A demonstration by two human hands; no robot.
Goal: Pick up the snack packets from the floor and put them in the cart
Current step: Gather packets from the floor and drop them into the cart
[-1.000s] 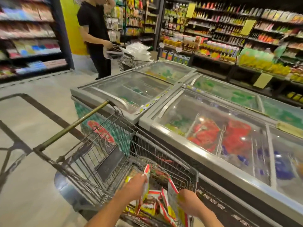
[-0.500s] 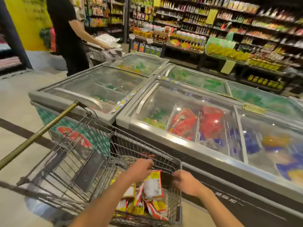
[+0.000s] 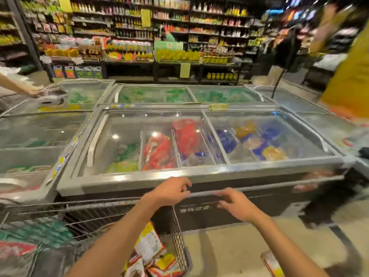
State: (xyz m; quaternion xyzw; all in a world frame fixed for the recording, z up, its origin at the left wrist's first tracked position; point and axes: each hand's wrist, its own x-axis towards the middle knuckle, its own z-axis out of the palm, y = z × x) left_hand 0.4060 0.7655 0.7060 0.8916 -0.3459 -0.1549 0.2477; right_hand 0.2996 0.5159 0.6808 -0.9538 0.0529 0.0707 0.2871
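Then, left hand [image 3: 169,191] and right hand [image 3: 235,204] empty, fingers loosely curled; snack packets [image 3: 148,244] in cart [image 3: 179,236], another packet [image 3: 271,264] on floor [image 3: 229,246].

Your wire cart [image 3: 178,234] is standing at lower left, its grey mesh end close against the freezer [image 3: 199,174] front. Snack packets [image 3: 157,264] in red, yellow and white are lying heaped in its near corner, overlapping at all angles. One white packet [image 3: 148,243] with a yellow and red top is leaning upright above the heap. A stray packet [image 3: 272,263] is lying on the pale floor [image 3: 229,248] to the cart's right, well apart from it.
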